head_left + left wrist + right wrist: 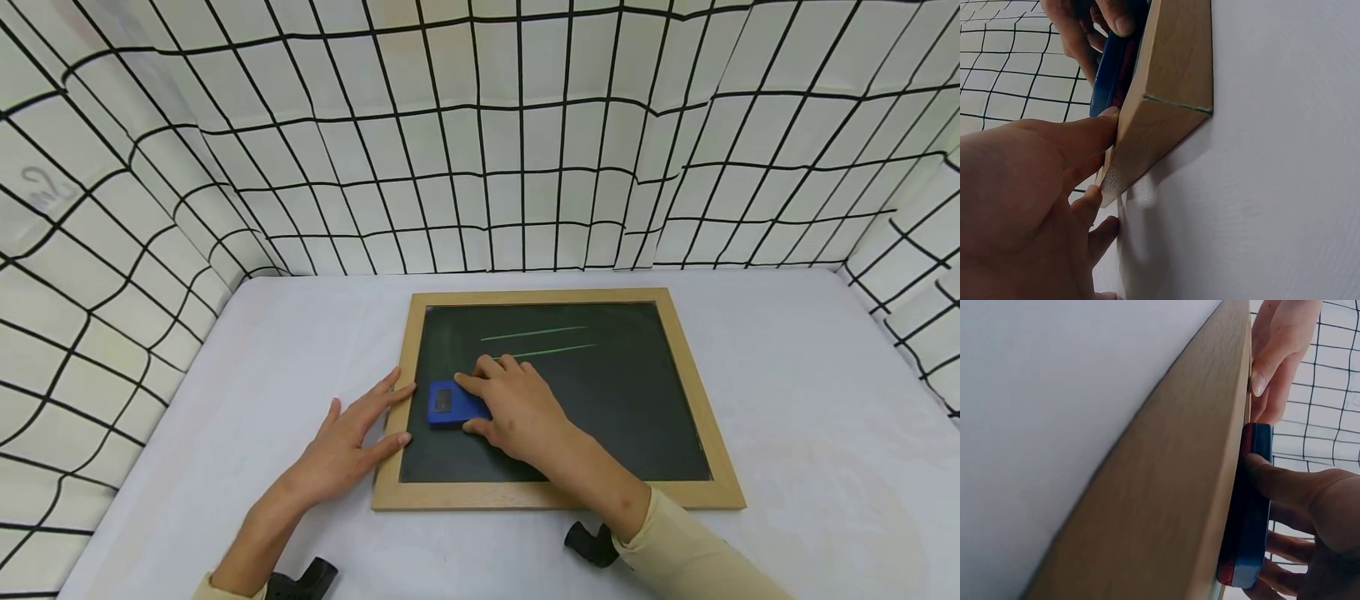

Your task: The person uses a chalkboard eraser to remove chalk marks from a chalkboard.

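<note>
A blackboard [615, 408] in a light wooden frame [525, 497] lies flat on the white table, with two green chalk lines [536, 333] on its upper half. My right hand [517, 408] grips a blue board eraser [444, 403] against the left part of the board. In the right wrist view the eraser [1255, 512] shows a red layer on the side facing the board, with the thumb along its edge. At the left side of the frame, my left hand [345, 446] rests with spread fingers; its thumb and fingertips touch the wood.
White walls overlaid with a black grid net [517, 142] stand behind the table and along both sides. White cloth [300, 333] covers the table around the board. Black wrist mounts [591, 543] show near both forearms.
</note>
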### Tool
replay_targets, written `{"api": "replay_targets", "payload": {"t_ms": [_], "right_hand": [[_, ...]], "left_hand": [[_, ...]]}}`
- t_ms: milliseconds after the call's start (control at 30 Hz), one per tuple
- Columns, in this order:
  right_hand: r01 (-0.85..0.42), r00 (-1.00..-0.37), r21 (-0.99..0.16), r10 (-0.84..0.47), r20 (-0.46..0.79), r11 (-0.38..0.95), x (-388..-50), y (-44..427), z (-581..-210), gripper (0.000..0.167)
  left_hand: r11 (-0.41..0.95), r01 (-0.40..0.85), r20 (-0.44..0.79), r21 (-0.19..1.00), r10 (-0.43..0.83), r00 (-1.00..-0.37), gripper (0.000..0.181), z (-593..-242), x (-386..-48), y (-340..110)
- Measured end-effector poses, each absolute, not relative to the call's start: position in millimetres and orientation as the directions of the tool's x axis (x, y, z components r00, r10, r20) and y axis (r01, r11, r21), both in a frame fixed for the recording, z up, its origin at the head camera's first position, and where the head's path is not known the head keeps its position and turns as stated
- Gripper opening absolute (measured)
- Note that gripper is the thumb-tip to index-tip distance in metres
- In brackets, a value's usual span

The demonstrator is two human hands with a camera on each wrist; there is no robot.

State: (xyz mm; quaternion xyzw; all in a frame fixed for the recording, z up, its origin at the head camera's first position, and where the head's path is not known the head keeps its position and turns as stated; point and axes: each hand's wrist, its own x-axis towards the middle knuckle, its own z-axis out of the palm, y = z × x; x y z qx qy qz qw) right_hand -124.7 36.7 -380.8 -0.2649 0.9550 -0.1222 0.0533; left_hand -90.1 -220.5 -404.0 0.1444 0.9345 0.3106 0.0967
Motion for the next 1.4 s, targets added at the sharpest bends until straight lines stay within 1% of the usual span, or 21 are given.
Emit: {"api": "replay_targets", "payload": {"t_ms": [400, 800, 1067, 1400], "right_hand": [[-0.475, -0.865, -0.281, -0.501, -0.026, 0.834, -127, 41, -381, 0.064], [-0.414, -0.897, -0.325, -0.441, -0.01, 0.85, -125, 57, -385, 0.065], [-0.364, -0.926, -0.293, -0.378, 0.01, 0.884, -127, 80, -388, 0.066], [-0.299, -0.954, -0.275, -0.297, 0.049, 0.914, -127, 128, -389, 0.066]], "left_hand": [[0.762, 0.194, -0.11, 0.617, 0.328, -0.938, 0.065, -404, -92, -222], [0.756, 0.207, -0.091, 0.621, 0.332, -0.939, 0.065, -405, -89, -222], [0.75, 0.205, -0.091, 0.629, 0.332, -0.939, 0.065, -405, -89, -222], [0.753, 0.204, -0.091, 0.626, 0.33, -0.94, 0.066, -405, -89, -223]]}}
